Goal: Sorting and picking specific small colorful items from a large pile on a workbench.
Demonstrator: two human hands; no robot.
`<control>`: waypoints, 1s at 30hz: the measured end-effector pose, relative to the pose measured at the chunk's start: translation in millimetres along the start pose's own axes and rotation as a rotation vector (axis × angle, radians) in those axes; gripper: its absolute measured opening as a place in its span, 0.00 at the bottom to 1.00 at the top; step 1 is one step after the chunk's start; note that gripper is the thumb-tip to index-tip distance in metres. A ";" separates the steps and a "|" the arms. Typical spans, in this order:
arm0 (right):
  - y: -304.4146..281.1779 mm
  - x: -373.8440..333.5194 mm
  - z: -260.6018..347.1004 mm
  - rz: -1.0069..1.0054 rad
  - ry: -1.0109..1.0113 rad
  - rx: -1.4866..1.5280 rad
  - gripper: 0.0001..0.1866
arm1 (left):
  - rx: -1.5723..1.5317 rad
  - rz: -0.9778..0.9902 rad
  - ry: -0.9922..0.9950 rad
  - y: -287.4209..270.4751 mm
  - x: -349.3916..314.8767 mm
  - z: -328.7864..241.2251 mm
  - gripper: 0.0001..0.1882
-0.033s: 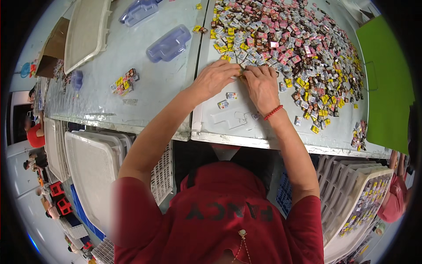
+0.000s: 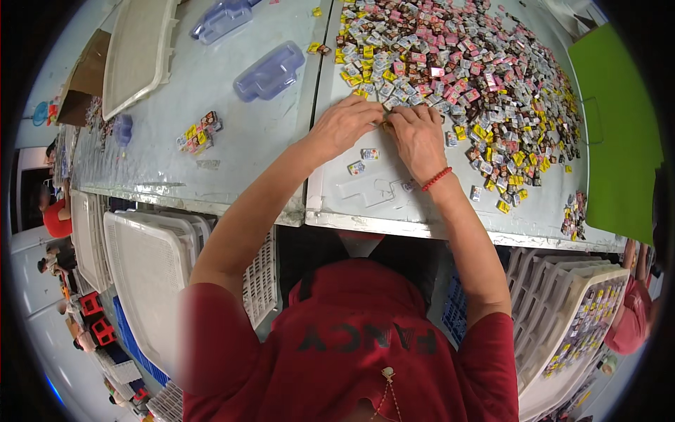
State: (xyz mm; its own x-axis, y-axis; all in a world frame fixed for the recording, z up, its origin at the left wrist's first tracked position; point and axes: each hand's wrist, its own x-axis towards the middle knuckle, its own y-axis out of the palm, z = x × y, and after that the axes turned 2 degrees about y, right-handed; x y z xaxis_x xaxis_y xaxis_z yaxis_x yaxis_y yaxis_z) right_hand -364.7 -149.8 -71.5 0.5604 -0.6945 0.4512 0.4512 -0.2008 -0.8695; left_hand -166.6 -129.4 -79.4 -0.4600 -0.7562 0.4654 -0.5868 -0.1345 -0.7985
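Observation:
My left hand (image 2: 343, 128) and my right hand (image 2: 418, 137) meet at the fingertips near the front edge of a big heap of small packs (image 2: 450, 63) in pink, brown, white and yellow. The fingers of both hands are closed and bent downward. A speck of yellow-brown shows between the fingertips, but the fingers hide most of it. Two loose white packs (image 2: 370, 154) lie on the table below my hands. Closer to me is a clear, shaped plastic tray (image 2: 367, 190) lying flat. A red bead bracelet (image 2: 437, 178) circles my right wrist.
To the left are bluish clear plastic trays (image 2: 270, 71), a small pack cluster (image 2: 200, 132) and a white crate lid (image 2: 140, 53). A green panel (image 2: 619, 133) stands at the right. Stacked white crates (image 2: 151, 271) sit below the table edge. Other people are at both sides.

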 end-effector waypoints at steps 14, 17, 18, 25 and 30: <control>-22.2 -27.1 -5.3 0.195 0.063 0.079 0.09 | -0.450 0.279 -0.447 -32.8 -14.2 -34.4 0.14; -24.4 -26.2 -5.0 0.223 0.093 0.110 0.11 | -0.289 0.259 -0.151 -29.2 -13.8 -27.2 0.15; -26.1 -25.8 -4.6 0.224 0.094 0.110 0.11 | -0.280 0.330 -0.159 -28.6 -10.8 -27.1 0.15; -24.4 -22.3 -6.4 0.261 0.036 -0.009 0.14 | -0.114 0.321 -0.325 -18.8 -6.8 -27.9 0.17; -32.4 -23.8 -12.5 0.341 0.035 -0.013 0.17 | -0.227 0.273 -0.231 -25.2 -20.3 -22.2 0.17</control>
State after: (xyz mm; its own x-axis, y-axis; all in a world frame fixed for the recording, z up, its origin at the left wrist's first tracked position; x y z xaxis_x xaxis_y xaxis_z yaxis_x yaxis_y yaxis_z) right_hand -401.3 -135.4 -56.6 0.6530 -0.7465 0.1274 0.2335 0.0384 -0.9716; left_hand -157.3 -96.5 -60.2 -0.4723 -0.8718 0.1301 -0.6082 0.2154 -0.7640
